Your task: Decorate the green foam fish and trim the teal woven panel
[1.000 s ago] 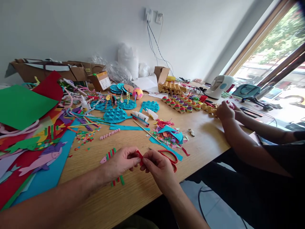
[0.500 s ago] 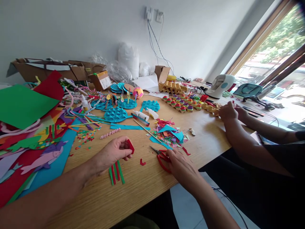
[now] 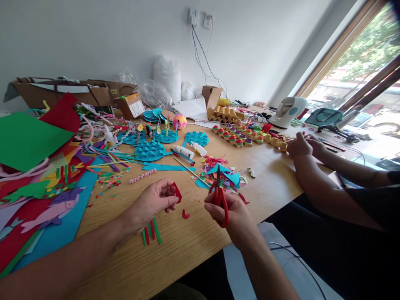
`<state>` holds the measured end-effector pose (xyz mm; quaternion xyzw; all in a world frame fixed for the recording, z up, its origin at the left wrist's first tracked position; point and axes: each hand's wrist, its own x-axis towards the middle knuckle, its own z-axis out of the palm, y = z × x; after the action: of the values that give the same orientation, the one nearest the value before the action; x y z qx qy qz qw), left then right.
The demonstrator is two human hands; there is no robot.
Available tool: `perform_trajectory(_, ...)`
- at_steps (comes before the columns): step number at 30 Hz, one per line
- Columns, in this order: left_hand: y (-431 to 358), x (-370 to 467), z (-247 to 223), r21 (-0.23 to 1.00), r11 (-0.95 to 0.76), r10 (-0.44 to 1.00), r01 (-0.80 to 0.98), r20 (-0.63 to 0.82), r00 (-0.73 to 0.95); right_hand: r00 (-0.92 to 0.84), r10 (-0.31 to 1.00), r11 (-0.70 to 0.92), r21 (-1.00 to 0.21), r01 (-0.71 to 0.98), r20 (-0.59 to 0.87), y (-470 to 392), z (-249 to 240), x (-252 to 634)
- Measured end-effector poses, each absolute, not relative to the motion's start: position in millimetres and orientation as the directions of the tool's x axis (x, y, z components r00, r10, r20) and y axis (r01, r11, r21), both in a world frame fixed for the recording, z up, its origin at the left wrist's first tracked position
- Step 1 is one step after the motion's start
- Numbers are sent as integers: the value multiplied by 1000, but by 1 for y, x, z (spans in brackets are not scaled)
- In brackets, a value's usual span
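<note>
My left hand (image 3: 159,198) pinches a small piece of red paper (image 3: 177,193) above the table. Red-handled scissors (image 3: 220,204) are gripped in my right hand (image 3: 236,216), raised off the wood with their dark blades pointing up and away from me. A small curved red scrap (image 3: 185,214) lies on the table between the two hands. Below my left hand, green and red paper strips (image 3: 153,231) lie side by side, partly covered by the hand. Just beyond the scissors is a heap of coloured paper scraps (image 3: 231,175).
Coloured sheets and paper fish (image 3: 53,208) crowd the left. Blue egg-carton pieces (image 3: 151,151), glue bottles (image 3: 184,151) and a thin stick (image 3: 190,171) lie farther back. At the right, a co-worker's hands (image 3: 301,146) are busy by painted egg cartons (image 3: 239,136).
My right hand has picked the scissors up from the table and turned their blades upward. My left hand, still pinching the red paper, has shifted slightly to the right.
</note>
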<state>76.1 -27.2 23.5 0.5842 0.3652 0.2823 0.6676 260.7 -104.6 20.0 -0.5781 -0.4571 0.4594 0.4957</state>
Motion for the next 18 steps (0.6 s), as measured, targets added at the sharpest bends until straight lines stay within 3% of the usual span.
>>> perform_trajectory(9,-32,85,20,988,127,758,91,-156,634,83,997,-1,-1000,13,0,-81,16,229)
perform_trajectory(18,-30,81,20,981,67,726,182,-173,666,142,989,18,-983,185,45,-85,18,227)
